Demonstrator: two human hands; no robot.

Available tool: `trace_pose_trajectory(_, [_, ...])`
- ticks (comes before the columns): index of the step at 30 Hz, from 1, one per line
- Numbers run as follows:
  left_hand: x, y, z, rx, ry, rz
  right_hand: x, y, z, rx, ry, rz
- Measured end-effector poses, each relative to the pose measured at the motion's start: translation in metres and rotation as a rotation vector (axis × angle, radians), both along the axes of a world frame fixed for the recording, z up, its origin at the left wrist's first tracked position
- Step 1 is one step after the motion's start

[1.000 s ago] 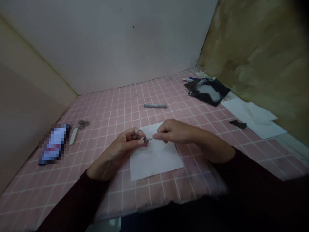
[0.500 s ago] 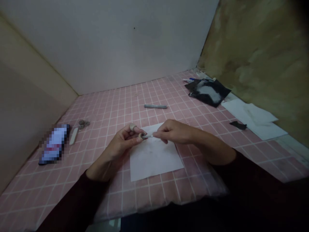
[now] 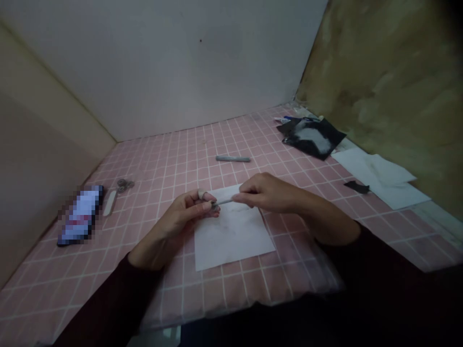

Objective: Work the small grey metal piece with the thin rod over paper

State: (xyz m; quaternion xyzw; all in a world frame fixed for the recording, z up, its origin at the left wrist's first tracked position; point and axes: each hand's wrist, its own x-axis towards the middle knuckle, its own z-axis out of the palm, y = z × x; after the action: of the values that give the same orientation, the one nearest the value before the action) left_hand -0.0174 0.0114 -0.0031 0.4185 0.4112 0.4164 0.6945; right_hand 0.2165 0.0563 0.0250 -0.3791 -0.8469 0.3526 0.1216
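Observation:
My left hand (image 3: 183, 211) is closed, thumb and fingertips pinching a small grey ring-like piece (image 3: 214, 206). Its exact kind is too small to make out. A pale band circles one finger of that hand. Between the thumb and curled fingers of my right hand (image 3: 265, 193) is a thin pale stick (image 3: 226, 200), its far end touching or inside the small piece; I cannot tell which. Both hands are above a white sheet of paper (image 3: 235, 241) with faint grey smudges.
A grey bar (image 3: 232, 158) lies beyond the hands on the pink checked tablecloth (image 3: 173, 159). On the left are a blurred phone-like object (image 3: 81, 214), a white strip (image 3: 110, 203) and small grey pieces (image 3: 125, 184). Black sheets (image 3: 327, 135), white papers (image 3: 390, 185) and a black scrap (image 3: 357, 187) lie right.
My right hand has shifted slightly up and to the right, and more of the stick shows. The small piece has turned in my left fingertips.

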Motion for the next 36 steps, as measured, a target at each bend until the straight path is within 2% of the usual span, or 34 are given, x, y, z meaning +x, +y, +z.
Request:
trace_pose_trajectory(8, [0.0009, -0.0014, -0.0026, -0.029, -0.067, -0.096, -0.0034, -0.0025, 0.0005, 0.026, 0.019, 0.06])
trace_pose_trajectory(11, [0.0001, 0.0013, -0.0038, -0.066, -0.071, -0.093, -0.0014, -0.0027, 0.0025, 0.013, 0.022, 0.031])
trace_pose_trajectory(16, [-0.0013, 0.0042, -0.0049, -0.139, -0.046, -0.143, -0.0035, -0.0048, 0.0022, 0.088, 0.002, 0.057])
trace_pose_trajectory(22, [-0.0025, 0.0051, -0.0059, -0.183, -0.049, -0.154, 0.0014, -0.0038, 0.0026, 0.035, 0.037, 0.055])
trace_pose_trajectory(26, [-0.0022, 0.0057, -0.0046, -0.19, -0.035, -0.224, -0.0032, -0.0047, 0.0004, 0.044, 0.036, 0.112])
trace_pose_trajectory(32, [-0.0025, 0.0044, -0.0018, -0.157, -0.099, -0.162, 0.0022, -0.0005, 0.001, -0.02, 0.057, 0.072])
trace_pose_trajectory(36, [-0.003, 0.0035, -0.0028, -0.128, -0.083, -0.188, -0.0032, -0.002, -0.0001, -0.016, 0.022, 0.102])
